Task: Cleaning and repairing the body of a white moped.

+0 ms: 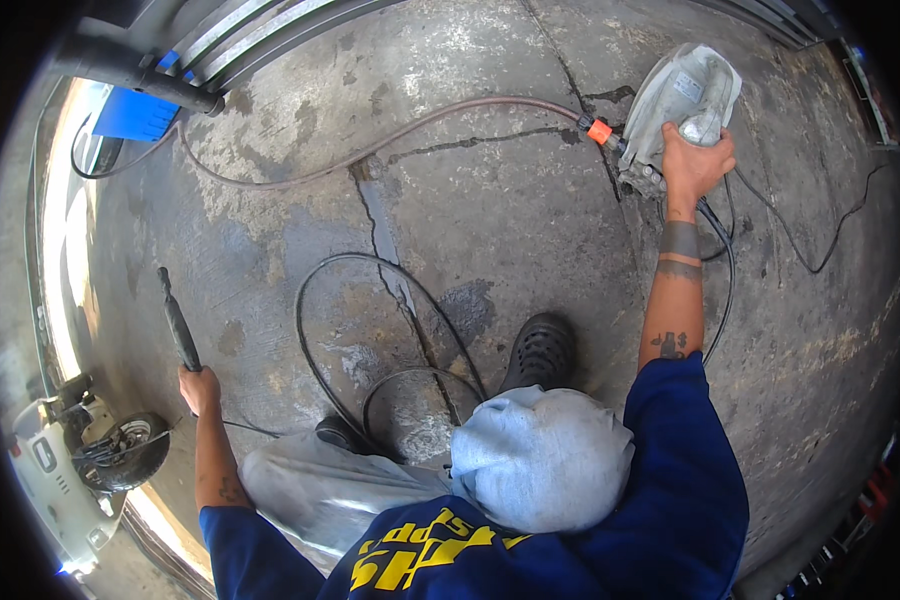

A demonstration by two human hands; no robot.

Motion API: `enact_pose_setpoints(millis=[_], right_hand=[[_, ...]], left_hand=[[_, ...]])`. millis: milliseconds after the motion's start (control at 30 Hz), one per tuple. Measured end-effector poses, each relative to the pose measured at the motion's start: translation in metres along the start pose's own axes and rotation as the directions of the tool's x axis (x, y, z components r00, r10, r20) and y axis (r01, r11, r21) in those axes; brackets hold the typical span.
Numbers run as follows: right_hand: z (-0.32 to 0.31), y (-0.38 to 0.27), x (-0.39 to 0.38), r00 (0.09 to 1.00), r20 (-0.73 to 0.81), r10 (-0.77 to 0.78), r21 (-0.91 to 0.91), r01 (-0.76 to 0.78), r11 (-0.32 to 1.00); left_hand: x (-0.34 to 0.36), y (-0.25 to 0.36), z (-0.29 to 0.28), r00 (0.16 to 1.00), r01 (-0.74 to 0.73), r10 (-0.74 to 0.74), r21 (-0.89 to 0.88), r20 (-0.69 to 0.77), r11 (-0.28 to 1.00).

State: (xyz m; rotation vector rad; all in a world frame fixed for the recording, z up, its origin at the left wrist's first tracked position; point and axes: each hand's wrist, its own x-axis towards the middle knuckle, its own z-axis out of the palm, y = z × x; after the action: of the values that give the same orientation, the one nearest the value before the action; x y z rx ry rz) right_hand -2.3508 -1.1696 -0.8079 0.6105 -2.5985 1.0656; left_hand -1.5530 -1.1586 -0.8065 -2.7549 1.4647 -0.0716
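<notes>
My left hand [200, 390] is closed round the rear end of a dark spray lance [178, 322], which points forward and slightly left above the floor. At the far right, my right hand [697, 160] grips the near side of a grey pressure washer [670, 100]. The machine's light, dirty housing has a label on top. An orange connector [599, 131] joins a translucent hose [450, 108] to its left side. A black hose [732, 290] leaves its near side, and a looped black hose [305, 300] lies between my arms.
Stained, cracked concrete [530, 220] spreads around my crouched legs and dark clog [543, 345]. A scooter [70, 470] with a black wheel stands at the left. Metal bars [260, 40] and a blue panel [135, 113] are at the upper left. A thin cable [818, 268] trails right of the machine.
</notes>
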Motion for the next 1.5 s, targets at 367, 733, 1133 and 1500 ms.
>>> enact_pose_setpoints(millis=[367,733,1133,1500], right_hand=[[0.007,-0.001,-0.002,0.998,-0.007,-0.055,-0.033,0.055,0.998],[0.002,0.004,0.007,0.999,-0.013,-0.042,-0.074,0.041,0.996],[0.015,0.017,0.006,0.996,-0.014,-0.093,-0.106,0.091,0.990],[0.010,-0.036,-0.044,0.870,-0.258,-0.421,-0.271,0.353,0.896]], left_hand=[[-0.008,0.009,-0.018,0.997,0.065,-0.065,-0.013,0.032,0.998],[-0.013,0.026,-0.025,0.981,0.168,-0.165,-0.025,0.101,0.985],[-0.010,0.024,-0.021,0.986,0.130,-0.131,0.014,0.103,0.991],[-0.015,0.018,-0.031,0.994,0.084,-0.084,0.002,0.070,0.996]])
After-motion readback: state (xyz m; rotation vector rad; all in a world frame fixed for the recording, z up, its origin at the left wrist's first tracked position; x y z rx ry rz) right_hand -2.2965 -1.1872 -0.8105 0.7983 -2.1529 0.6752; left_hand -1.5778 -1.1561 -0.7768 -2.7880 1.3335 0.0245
